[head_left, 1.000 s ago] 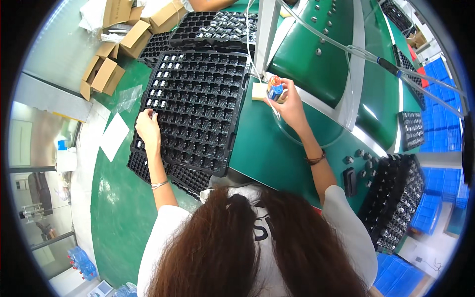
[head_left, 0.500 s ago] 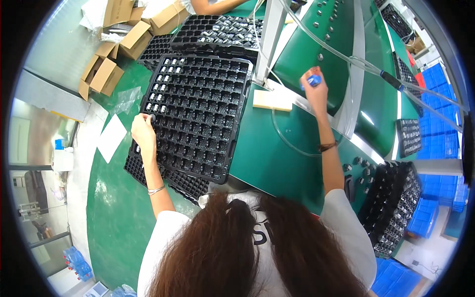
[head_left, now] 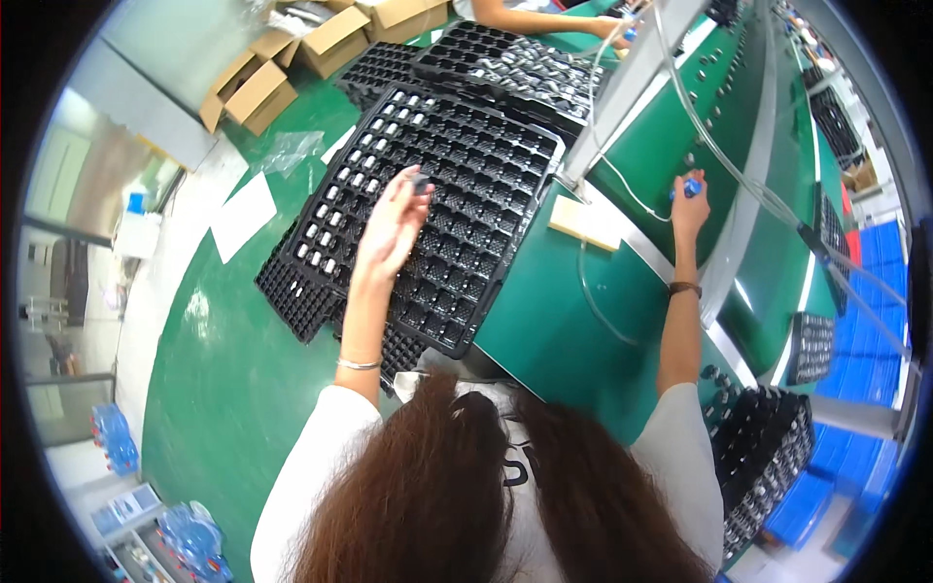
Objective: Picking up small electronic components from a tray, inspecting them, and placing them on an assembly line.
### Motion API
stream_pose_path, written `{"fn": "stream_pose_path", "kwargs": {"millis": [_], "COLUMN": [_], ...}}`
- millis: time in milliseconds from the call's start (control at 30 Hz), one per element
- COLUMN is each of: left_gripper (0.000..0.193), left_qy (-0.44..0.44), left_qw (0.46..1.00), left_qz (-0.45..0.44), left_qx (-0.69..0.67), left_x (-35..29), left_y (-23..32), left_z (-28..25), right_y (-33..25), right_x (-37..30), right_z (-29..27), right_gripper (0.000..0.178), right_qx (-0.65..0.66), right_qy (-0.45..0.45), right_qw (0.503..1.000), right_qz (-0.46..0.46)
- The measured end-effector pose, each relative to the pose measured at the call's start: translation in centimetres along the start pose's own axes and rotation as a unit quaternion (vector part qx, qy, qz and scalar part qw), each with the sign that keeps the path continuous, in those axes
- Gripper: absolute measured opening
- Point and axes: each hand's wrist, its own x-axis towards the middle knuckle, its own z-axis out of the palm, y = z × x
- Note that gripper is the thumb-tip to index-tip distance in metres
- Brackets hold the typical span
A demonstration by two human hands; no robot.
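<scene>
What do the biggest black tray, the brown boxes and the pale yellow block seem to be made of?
Tray: probably moulded plastic, semi-gloss; light glints on its rim. Boxes: likely cardboard, matt, with folded flaps. Block: matt, perhaps foam; its plain face leaves wood possible.

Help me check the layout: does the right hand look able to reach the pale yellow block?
Likely yes: the pale yellow block lies mostly uncovered on the green tabletop, though the right hand already holds a blue object.
</scene>
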Motion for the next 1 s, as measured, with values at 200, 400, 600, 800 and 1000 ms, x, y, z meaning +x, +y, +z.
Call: {"fn": "stream_pose_path", "kwargs": {"millis": [200,400,600,800,1000], "left_gripper": [0.041,0.029,0.026,0.025,0.025], "left_qy": [-0.021,-0.046,-0.076,-0.102,-0.107], "left_qw": [0.998,0.97,0.967,0.953,0.948], "left_qz": [0.002,0.032,0.006,-0.011,-0.03], "left_qx": [0.057,0.235,0.241,0.285,0.298], "left_x": [-0.6,-1.8,-3.0,-3.7,-3.8], "left_y": [-2.7,-4.5,-7.4,-7.6,-7.2], "left_z": [3.5,7.6,9.8,10.9,10.7], "right_y": [-2.6,-7.1,-16.3,-16.5,-16.3], "right_x": [-0.5,-5.3,-14.7,-17.0,-17.1], "right_z": [-1.3,-2.9,-6.6,-6.9,-7.8], "right_gripper": [0.05,0.031,0.02,0.019,0.021], "right_qx": [-0.013,0.352,0.512,0.537,0.588], "right_qy": [-0.02,-0.148,-0.339,-0.359,-0.3], "right_qw": [0.999,0.924,0.789,0.763,0.748], "right_qz": [0.043,0.021,0.018,-0.017,0.067]}}
